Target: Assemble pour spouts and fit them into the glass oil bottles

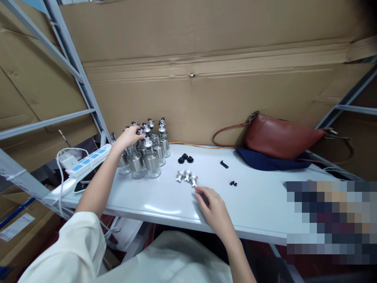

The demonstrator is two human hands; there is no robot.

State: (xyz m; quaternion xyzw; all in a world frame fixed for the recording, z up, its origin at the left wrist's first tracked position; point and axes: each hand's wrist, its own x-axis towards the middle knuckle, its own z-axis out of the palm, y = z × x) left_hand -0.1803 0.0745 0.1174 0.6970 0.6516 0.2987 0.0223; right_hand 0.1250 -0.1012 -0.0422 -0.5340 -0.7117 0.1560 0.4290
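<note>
Several glass bottles with silver bands and pump tops [149,151] stand in a cluster at the back left of a white table [253,204]. My left hand [129,136] reaches into the cluster, its fingers curled round the top of one bottle. My right hand [212,208] rests on the table near the front edge, fingers loosely stretched out, holding nothing. Just beyond its fingertips lie three loose silver pump heads [186,176]. Three black caps [185,158] sit behind them.
A brown leather bag [279,137] lies on a dark blue cloth [265,161] at the back right. Small black parts [224,164] [233,183] lie mid-table. A white power strip [88,159], cables and a phone sit at the left edge. Cardboard sheets [206,59] and metal shelving surround the table.
</note>
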